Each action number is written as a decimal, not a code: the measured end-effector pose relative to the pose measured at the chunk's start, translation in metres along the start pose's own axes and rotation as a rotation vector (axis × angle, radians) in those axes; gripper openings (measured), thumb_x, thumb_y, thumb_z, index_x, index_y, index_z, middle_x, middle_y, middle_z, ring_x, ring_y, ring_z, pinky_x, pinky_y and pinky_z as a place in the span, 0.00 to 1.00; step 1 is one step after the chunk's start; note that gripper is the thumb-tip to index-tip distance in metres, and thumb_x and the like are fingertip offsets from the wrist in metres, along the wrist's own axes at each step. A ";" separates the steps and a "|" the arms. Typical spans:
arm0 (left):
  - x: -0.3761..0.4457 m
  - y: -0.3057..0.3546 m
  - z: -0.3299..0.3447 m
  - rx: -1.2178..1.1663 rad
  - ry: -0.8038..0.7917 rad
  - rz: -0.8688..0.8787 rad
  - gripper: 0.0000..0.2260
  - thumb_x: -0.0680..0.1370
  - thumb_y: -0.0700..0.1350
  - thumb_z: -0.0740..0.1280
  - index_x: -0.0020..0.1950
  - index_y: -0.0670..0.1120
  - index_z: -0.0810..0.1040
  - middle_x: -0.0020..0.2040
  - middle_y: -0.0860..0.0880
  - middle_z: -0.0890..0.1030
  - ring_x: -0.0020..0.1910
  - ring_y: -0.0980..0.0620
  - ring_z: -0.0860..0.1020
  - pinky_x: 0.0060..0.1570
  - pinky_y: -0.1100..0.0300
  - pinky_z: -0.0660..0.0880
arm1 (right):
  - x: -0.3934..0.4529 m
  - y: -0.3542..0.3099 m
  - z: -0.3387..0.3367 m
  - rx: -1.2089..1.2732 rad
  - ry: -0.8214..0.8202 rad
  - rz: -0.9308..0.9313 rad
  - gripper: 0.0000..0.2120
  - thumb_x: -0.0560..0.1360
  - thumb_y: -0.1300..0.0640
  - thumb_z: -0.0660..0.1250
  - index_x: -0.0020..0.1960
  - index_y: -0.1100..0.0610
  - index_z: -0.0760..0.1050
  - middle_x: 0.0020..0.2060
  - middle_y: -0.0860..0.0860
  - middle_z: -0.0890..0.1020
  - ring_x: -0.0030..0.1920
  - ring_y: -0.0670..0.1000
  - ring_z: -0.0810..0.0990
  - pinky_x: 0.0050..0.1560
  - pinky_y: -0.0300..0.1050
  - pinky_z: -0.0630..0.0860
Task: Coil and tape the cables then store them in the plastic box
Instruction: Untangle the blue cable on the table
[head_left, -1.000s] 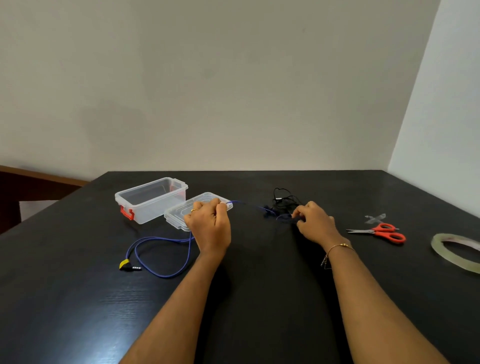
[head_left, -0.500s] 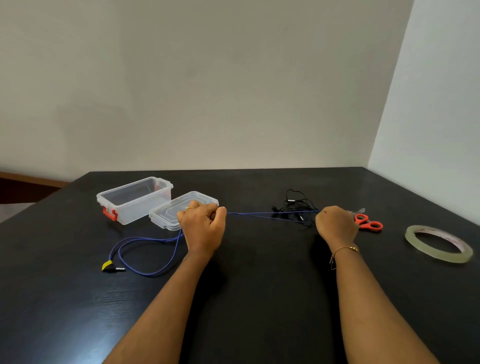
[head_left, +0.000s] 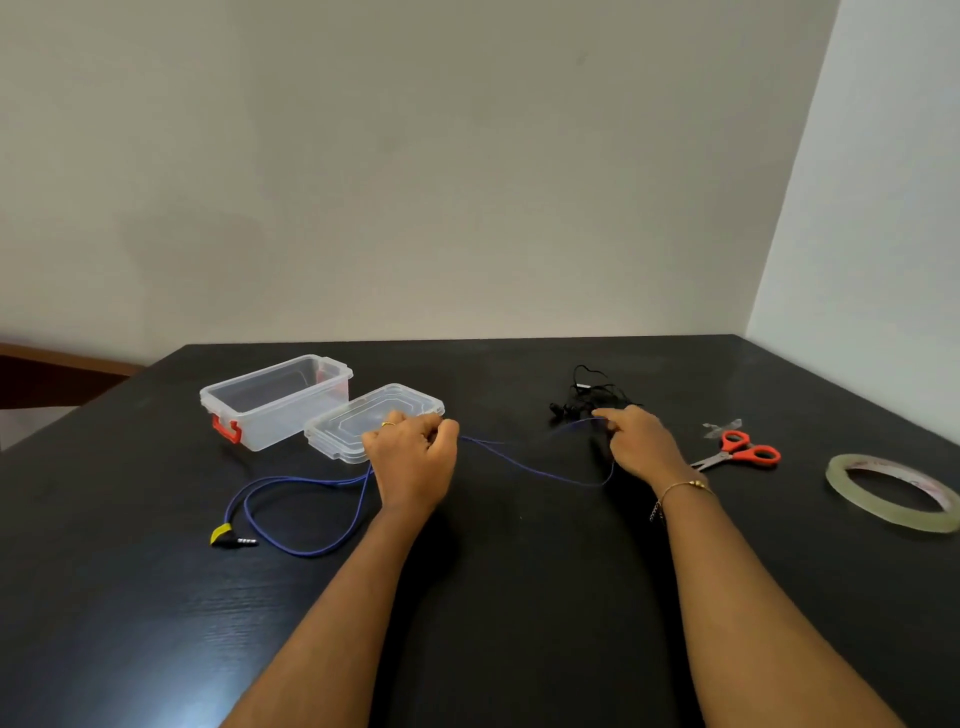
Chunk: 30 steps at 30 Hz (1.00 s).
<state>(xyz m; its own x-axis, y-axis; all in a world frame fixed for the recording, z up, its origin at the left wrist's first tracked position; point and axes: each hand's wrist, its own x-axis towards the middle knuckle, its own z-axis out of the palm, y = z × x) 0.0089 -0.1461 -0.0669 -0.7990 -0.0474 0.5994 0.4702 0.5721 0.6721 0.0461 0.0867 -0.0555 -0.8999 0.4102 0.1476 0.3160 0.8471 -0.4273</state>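
A thin blue cable (head_left: 524, 465) runs across the black table between my two hands. My left hand (head_left: 413, 454) pinches it near the clear lid (head_left: 353, 431); behind that hand the cable loops left and ends in a black and yellow plug (head_left: 228, 538). My right hand (head_left: 641, 441) pinches the cable's other part, which sags in a slack curve between the hands. A tangle of black earphone cable (head_left: 589, 397) lies just beyond my right hand. The clear plastic box (head_left: 275, 397) with red clips stands open at the left.
Orange-handled scissors (head_left: 743, 452) lie right of my right hand, with a small piece of tape (head_left: 722, 426) beside them. A roll of clear tape (head_left: 893, 491) lies flat near the right edge. Walls close the table's far and right sides.
My right hand drew the blue cable rightward until it was taut, then came back a little left, so the cable now sags. My left hand kept its hold by the lid.
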 end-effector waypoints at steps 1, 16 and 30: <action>0.001 -0.001 0.001 0.027 -0.011 0.011 0.18 0.71 0.49 0.56 0.31 0.40 0.78 0.29 0.44 0.75 0.38 0.49 0.70 0.47 0.57 0.56 | 0.002 0.000 0.004 -0.055 -0.020 -0.013 0.25 0.75 0.66 0.53 0.69 0.49 0.67 0.69 0.53 0.68 0.68 0.58 0.68 0.63 0.54 0.65; 0.003 -0.007 -0.003 -0.011 0.016 -0.082 0.21 0.70 0.49 0.51 0.36 0.40 0.80 0.35 0.44 0.77 0.43 0.51 0.69 0.50 0.56 0.55 | -0.013 0.040 -0.033 0.267 0.019 0.383 0.25 0.62 0.45 0.77 0.31 0.60 0.66 0.31 0.56 0.73 0.34 0.53 0.73 0.37 0.47 0.70; 0.004 -0.005 -0.005 0.084 0.002 -0.118 0.18 0.69 0.49 0.49 0.31 0.45 0.75 0.33 0.45 0.77 0.43 0.50 0.69 0.50 0.54 0.56 | -0.022 0.043 -0.058 1.697 -0.115 0.457 0.19 0.74 0.43 0.64 0.34 0.56 0.66 0.23 0.48 0.67 0.15 0.42 0.60 0.12 0.31 0.54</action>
<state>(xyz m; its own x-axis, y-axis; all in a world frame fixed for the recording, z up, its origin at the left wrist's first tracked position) 0.0054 -0.1535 -0.0656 -0.8461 -0.1200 0.5194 0.3398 0.6293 0.6989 0.0972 0.1336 -0.0252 -0.8748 0.4059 -0.2644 -0.0397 -0.6040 -0.7960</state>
